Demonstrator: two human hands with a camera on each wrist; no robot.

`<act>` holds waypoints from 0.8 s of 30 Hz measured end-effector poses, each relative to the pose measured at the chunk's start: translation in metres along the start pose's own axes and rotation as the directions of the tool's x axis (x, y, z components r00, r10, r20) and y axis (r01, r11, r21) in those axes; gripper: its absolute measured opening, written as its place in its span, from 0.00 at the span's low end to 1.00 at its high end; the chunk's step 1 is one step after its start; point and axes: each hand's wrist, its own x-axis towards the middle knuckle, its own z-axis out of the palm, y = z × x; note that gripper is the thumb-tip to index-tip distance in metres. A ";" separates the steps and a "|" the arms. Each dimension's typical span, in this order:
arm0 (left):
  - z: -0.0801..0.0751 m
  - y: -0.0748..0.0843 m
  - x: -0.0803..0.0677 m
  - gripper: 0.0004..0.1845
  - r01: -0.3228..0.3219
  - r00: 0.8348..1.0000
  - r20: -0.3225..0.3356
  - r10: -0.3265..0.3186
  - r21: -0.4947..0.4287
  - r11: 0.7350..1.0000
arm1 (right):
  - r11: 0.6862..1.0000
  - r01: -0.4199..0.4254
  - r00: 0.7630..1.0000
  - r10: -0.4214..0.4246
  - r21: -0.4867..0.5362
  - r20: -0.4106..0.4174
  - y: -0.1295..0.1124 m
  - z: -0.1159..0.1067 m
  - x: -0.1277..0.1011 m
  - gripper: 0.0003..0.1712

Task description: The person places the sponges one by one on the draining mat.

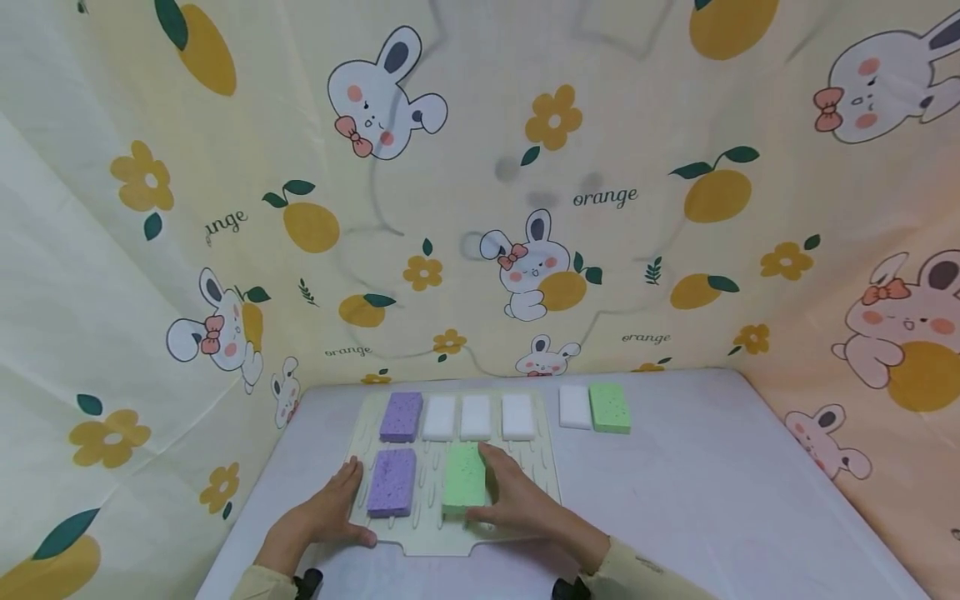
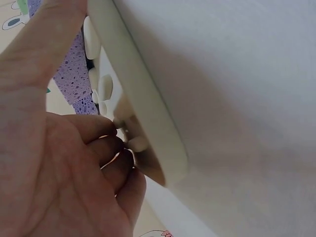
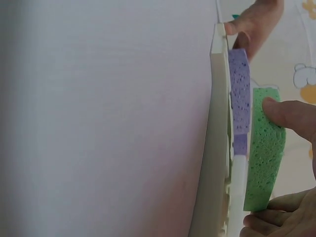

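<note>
**A:** What is my right hand (image 1: 517,500) doing?

**B:** I see it holding the green sponge (image 1: 463,477). The thumb is on one long side and the fingers are on the other, so the hand is closed around the sponge. The sponge sits in the front row of the cream tray (image 1: 536,467), but the right wrist view shows one end lifted a little off the bumps.

**A:** And my left hand (image 1: 330,512)?

**B:** It rests on the front left corner of the tray. The fingers are bent over the rim and the thumb lies along the edge. It is holding the tray.

**A:** How will the green sponge feel?

**B:** I think it is very light and squishy, with lots of little holes. It will not slip or break. I would hold it by the two long sides, gently, so it does not bend.

**A:** What else is close by?

**B:** A purple sponge (image 1: 392,482) lies just beside the green one. Behind them are another purple sponge (image 1: 401,416) and three white sponges (image 1: 478,417). Off the tray, on the bench (image 1: 697,500), a white sponge (image 1: 575,407) touches a second green sponge (image 1: 609,407).

**A:** Any words to read?

**B:** Yes. The curtain (image 1: 480,183) with bunnies says "orange" in a few spots.
</note>
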 end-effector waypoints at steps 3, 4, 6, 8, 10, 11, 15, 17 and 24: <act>0.001 -0.001 0.001 0.77 0.011 1.000 0.003 -0.011 -0.002 1.000 | 1.000 -0.002 1.000 0.002 0.007 0.009 -0.002 0.004 0.003 0.68; 0.002 -0.001 0.001 0.77 0.014 1.000 0.004 -0.014 -0.002 1.000 | 1.000 -0.002 1.000 0.002 0.007 0.012 -0.003 0.005 0.005 0.68; 0.002 -0.002 0.002 0.77 0.020 1.000 0.006 -0.020 -0.002 1.000 | 1.000 -0.001 1.000 0.000 0.011 0.022 -0.005 0.007 0.008 0.68; 0.003 -0.003 0.002 0.77 0.016 1.000 0.005 -0.016 -0.001 1.000 | 1.000 -0.001 0.999 0.001 0.014 0.032 -0.006 0.009 0.010 0.68; 0.003 -0.004 0.003 0.77 0.013 1.000 0.003 -0.013 0.001 1.000 | 1.000 -0.002 0.999 0.001 0.023 0.042 -0.007 0.011 0.013 0.68; 0.004 -0.005 0.003 0.77 0.011 1.000 0.003 -0.011 0.001 1.000 | 1.000 -0.003 0.999 0.002 0.026 0.047 -0.008 0.012 0.014 0.68; 0.005 -0.007 0.005 0.77 0.014 1.000 0.005 -0.014 -0.008 1.000 | 1.000 -0.021 0.998 0.020 0.015 0.054 -0.010 0.017 0.018 0.69; 0.006 -0.008 0.006 0.77 0.015 1.000 0.006 -0.015 -0.012 1.000 | 0.999 -0.037 0.998 0.037 0.003 0.056 -0.010 0.020 0.020 0.69; 0.005 -0.008 0.004 0.76 0.001 1.000 -0.003 -0.001 0.002 1.000 | 0.996 -0.089 0.994 0.089 -0.013 0.069 -0.015 0.024 0.027 0.69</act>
